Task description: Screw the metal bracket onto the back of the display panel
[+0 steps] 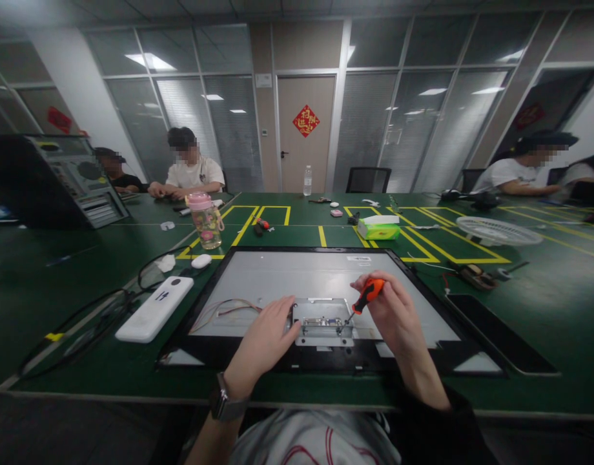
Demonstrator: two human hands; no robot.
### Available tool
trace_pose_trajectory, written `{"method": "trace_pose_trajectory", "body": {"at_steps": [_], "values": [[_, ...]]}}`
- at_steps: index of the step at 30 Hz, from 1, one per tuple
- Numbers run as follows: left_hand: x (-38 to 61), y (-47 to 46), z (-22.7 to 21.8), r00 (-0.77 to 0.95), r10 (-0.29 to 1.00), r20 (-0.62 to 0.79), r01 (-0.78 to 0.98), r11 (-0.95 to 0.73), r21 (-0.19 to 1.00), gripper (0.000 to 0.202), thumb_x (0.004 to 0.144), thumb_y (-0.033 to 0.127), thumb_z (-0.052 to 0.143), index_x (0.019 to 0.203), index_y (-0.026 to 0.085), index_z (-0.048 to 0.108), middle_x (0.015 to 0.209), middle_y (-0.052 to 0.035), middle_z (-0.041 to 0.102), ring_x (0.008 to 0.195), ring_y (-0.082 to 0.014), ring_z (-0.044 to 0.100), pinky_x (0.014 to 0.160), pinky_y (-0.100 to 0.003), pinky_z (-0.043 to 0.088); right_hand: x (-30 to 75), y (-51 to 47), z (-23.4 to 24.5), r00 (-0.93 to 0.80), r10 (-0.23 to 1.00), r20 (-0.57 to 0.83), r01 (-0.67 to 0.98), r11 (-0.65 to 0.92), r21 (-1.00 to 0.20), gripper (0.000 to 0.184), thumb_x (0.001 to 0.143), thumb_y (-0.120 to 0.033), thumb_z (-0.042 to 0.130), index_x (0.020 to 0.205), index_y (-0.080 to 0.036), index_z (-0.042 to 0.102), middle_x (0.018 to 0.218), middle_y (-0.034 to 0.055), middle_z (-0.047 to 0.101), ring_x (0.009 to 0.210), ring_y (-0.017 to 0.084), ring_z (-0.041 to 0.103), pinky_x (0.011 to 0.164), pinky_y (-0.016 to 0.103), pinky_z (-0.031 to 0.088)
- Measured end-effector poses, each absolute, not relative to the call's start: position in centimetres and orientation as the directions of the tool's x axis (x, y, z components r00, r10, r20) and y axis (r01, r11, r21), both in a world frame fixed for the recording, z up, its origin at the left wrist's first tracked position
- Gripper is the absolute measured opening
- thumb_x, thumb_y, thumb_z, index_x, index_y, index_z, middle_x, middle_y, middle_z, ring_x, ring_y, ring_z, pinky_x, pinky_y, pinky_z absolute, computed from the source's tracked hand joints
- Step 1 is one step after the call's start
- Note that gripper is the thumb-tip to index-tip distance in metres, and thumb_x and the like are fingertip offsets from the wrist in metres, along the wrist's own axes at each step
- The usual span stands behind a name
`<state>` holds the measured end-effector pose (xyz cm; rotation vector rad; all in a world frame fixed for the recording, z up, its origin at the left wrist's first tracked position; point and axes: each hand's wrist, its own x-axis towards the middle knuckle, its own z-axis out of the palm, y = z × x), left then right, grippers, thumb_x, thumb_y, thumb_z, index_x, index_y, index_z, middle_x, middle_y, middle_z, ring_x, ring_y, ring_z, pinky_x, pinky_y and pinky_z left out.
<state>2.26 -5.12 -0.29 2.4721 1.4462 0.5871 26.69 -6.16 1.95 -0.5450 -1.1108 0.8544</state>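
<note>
Working over one flat panel [287, 274] that lies on the green bench [297, 234], two bare hands meet at a single metal bracket [321, 340] near the panel's near edge. The right hand [396, 313] has its grip closed around one orange-and-black screwdriver [368, 296], whose shaft slants down to the right part of the bracket. The left hand [268, 332] lies palm down with its grip loose and fingers extended, the thumb at the bracket's left edge; one watch [223, 399] is on that wrist. A few thin wires [229, 306] run across the panel to the left of the bracket.

Left of the panel are one white power bank [156, 310] marked 14, one small white case [201, 261] and one pink-lidded cup [207, 229]; to its right lies one flat dark slab [500, 332]. Farther back stand one clear bottle [307, 181] and one green tissue pack [378, 230], with one round white grille [498, 230] off to the right. Four other people [200, 174] sit around, two on each side.

The screwdriver's tip is too small to make out, so whether it sits in a screw cannot be told. The left palm's underside is hidden, the computer case [40, 181] is cut off at the left edge, and the rightmost person is partly out of view.
</note>
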Motion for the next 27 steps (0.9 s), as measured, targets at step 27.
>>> {"method": "trace_pose_trajectory", "body": {"at_steps": [27], "values": [[2.43, -5.54, 0.3, 0.427, 0.881, 0.204, 0.795, -0.474, 0.378, 0.047, 0.096, 0.034, 0.045, 0.139, 0.013, 0.047, 0.143, -0.0135, 0.052, 0.132, -0.0254, 0.048, 0.113, -0.042, 0.035, 27.1, -5.66, 1.55, 0.248, 0.801, 0.545, -0.337, 0.598, -0.727, 0.015, 0.075, -0.039, 0.078, 0.081, -0.028, 0.07, 0.085, -0.0003, 0.057, 0.083, 0.016, 0.059, 0.089, 0.038, 0.052]]}}
